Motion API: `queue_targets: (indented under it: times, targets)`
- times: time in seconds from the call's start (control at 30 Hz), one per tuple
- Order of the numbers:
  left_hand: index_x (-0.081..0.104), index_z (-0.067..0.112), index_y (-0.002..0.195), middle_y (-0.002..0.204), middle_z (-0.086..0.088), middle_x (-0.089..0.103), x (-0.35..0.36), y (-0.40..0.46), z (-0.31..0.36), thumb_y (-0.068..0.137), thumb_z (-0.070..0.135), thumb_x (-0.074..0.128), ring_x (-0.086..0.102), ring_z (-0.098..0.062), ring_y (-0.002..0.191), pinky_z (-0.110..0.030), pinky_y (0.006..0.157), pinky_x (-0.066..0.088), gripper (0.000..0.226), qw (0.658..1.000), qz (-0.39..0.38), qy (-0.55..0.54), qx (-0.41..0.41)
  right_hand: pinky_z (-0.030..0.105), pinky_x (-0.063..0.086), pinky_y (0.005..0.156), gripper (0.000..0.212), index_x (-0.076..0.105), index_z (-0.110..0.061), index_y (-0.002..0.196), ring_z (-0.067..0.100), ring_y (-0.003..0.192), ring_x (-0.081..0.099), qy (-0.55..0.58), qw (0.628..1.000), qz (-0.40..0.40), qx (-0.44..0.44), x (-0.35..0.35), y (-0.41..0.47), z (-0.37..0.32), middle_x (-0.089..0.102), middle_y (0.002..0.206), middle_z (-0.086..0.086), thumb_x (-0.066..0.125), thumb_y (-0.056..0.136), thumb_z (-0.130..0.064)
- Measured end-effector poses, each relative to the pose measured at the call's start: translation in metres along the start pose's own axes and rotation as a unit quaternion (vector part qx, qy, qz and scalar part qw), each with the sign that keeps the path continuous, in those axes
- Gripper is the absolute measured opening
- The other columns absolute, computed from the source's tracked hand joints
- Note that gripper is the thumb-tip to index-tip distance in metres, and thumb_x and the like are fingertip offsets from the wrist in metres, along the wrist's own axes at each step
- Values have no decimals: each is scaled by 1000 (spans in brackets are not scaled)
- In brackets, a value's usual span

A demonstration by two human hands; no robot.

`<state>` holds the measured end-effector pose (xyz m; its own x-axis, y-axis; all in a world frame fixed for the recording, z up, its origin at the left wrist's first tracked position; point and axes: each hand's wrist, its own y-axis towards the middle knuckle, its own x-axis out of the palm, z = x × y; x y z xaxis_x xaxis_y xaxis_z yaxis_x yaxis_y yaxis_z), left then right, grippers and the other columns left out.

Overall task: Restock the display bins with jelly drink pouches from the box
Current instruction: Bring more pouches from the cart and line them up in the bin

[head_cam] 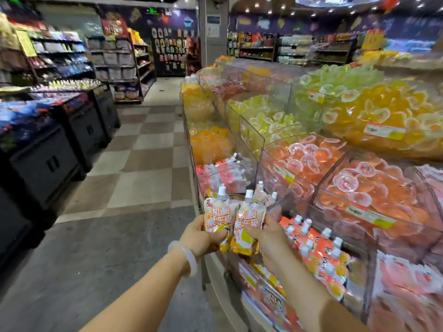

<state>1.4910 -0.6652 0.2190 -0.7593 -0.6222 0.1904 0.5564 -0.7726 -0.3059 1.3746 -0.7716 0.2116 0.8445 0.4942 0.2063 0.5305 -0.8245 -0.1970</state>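
as your left hand (200,238) and right hand (268,236) clutch pouches (233,221) beside the acrylic bin (294,212), loose grip w/ several stacked could spill some.

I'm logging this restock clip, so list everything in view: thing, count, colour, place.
Yellow-and-white spouted jelly drink pouches: several, held in front of the bins.
Orange spouted pouches: many, low bin at right.
Pink pouches: many, clear bin behind the hands.
Clear plastic display bins: many, holding yellow, orange, pink and green jelly cups, right side.
Dark display stands: several, left.
Checkered floor: aisle.
White bangle: one, left wrist.
Left hand: grips pouches.
Right hand: grips pouches.
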Motion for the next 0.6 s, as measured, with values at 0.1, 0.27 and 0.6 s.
queue_targets:
  times: [0.1,0.27,0.6]
  targets:
    - [53,3,121,100,-15,68,-27,49,19,83,-9,63,66,-30,84,-45,80,57,41,999,-27,27,-11,47,52,87,27,61,-10,103,29,92,65,3,999,35,-4,33,38,3,69,99,13,56,86,11]
    - [54,10,107,82,-7,64,-56,124,50,92,-5,52,65,-13,54,-25,51,56,22,993,-78,75,-50,43,50,86,19,56,-3,108,21,92,57,-17,996,87,10,72,89,4,63,112,26,54,90,5]
    - [56,2,83,55,-1,55,-8,238,48,81,-1,64,44,-16,56,-29,59,40,8,975,-104,191,-41,22,34,52,13,51,-18,89,19,64,44,21,944,324,64,61,184,25,48,75,5,63,87,-13]
